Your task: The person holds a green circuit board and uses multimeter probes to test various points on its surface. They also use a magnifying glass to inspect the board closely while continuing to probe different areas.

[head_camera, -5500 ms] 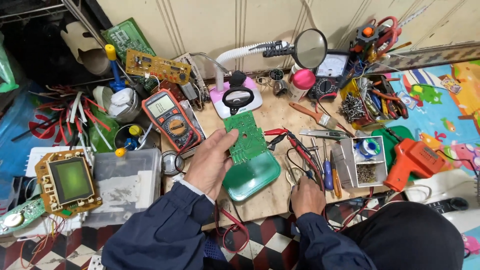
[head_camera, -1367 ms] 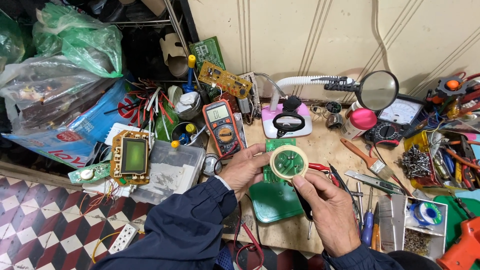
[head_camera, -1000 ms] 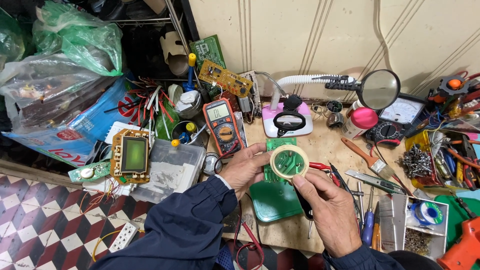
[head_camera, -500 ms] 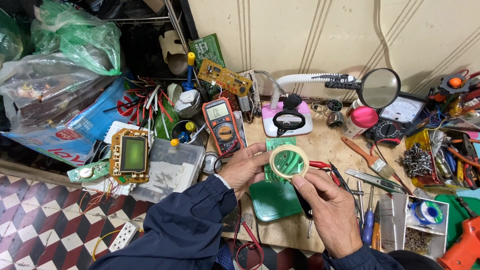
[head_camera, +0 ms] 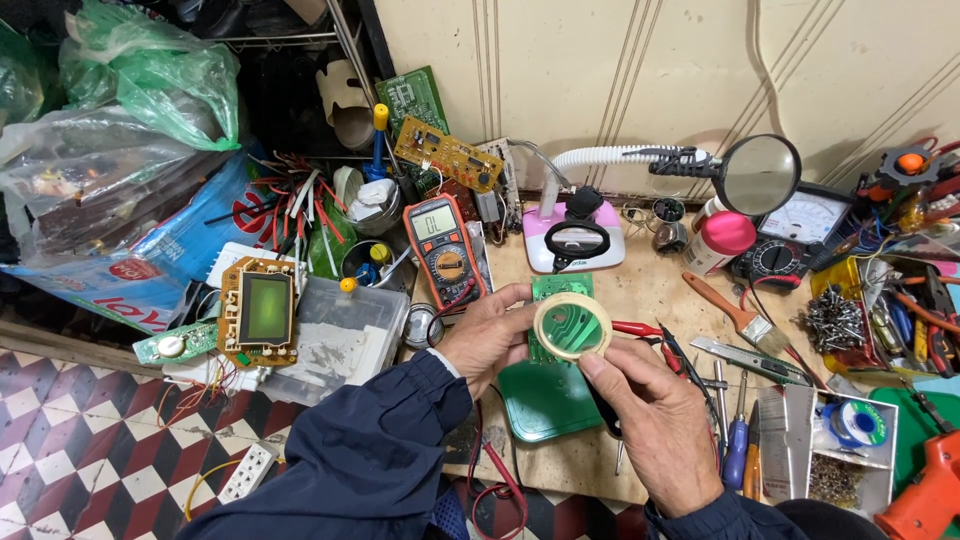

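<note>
Both hands meet over the middle of the cluttered table (head_camera: 655,300), holding a pale roll of tape (head_camera: 572,326) up between them. The left hand (head_camera: 490,335) has its fingers (head_camera: 512,296) closed on the roll's left edge, and the right hand (head_camera: 650,415) pinches the lower right edge, its thumb pressed against the rim. Through the hole of the roll shows part of a green circuit board (head_camera: 560,290), which lies or is held just behind the tape; which of the two cannot be told. Below the hands a green plastic lid (head_camera: 545,400) lies flat on the table, with a red wire (head_camera: 500,480) curling past its lower left corner. Just left of the left hand stands an orange multimeter (head_camera: 442,248), tilted, with a grey screen at its top. Further left a brown board with a green screen (head_camera: 258,312) rests beside a clear plastic box (head_camera: 345,330). Behind the tape a pink and white desk lamp base (head_camera: 573,238) sits against the wall, its ribbed white neck bending to the right towards a round magnifier (head_camera: 760,175). To the right of the hands lie a paintbrush with an orange handle (head_camera: 728,308), a utility knife (head_camera: 750,362) and a blue screwdriver (head_camera: 735,455), near a small open box holding a spool of solder (head_camera: 850,425)
</note>
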